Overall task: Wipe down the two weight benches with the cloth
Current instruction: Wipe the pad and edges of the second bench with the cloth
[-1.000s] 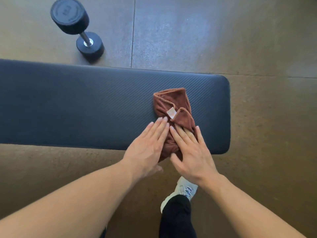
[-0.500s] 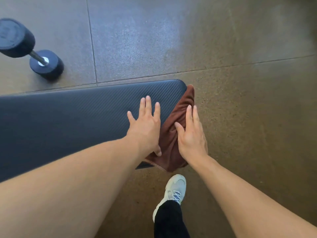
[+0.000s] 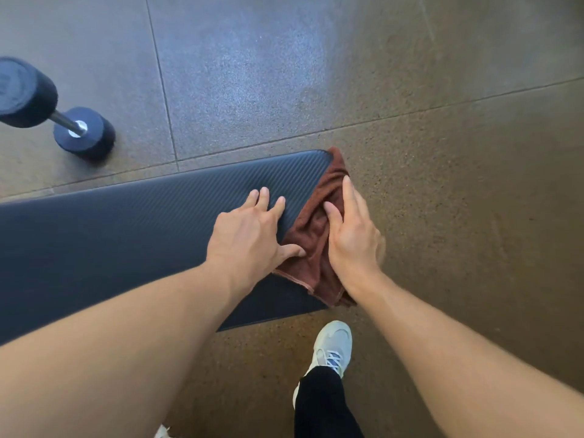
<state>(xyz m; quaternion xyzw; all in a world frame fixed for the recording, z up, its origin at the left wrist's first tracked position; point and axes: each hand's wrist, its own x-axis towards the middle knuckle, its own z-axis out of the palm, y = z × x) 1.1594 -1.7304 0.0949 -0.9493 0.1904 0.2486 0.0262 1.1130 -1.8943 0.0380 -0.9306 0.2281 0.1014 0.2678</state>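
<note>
Right now I press my right hand (image 3: pixel 352 235) flat on the rust-brown terry cloth (image 3: pixel 311 248), draped over the right end of the dark ribbed padded desk (image 3: pixel 126 235). My left hand (image 3: pixel 249 235) lies open beside it, gripping nothing. Unpinched, the cloth could slip off that edge onto the floor.

My arms are bare from the bottom of the view to the wrists, with no sleeve showing on either. My left hand (image 3: pixel 249 235) and my right hand (image 3: pixel 352 235) wear no gloves, rings or watch; the nails are short and plain. Below them, my leg is in a black trouser leg (image 3: pixel 322 406), and my foot in a pale grey-white trainer (image 3: pixel 333 346) with white laces over blue-striped sides.
</note>
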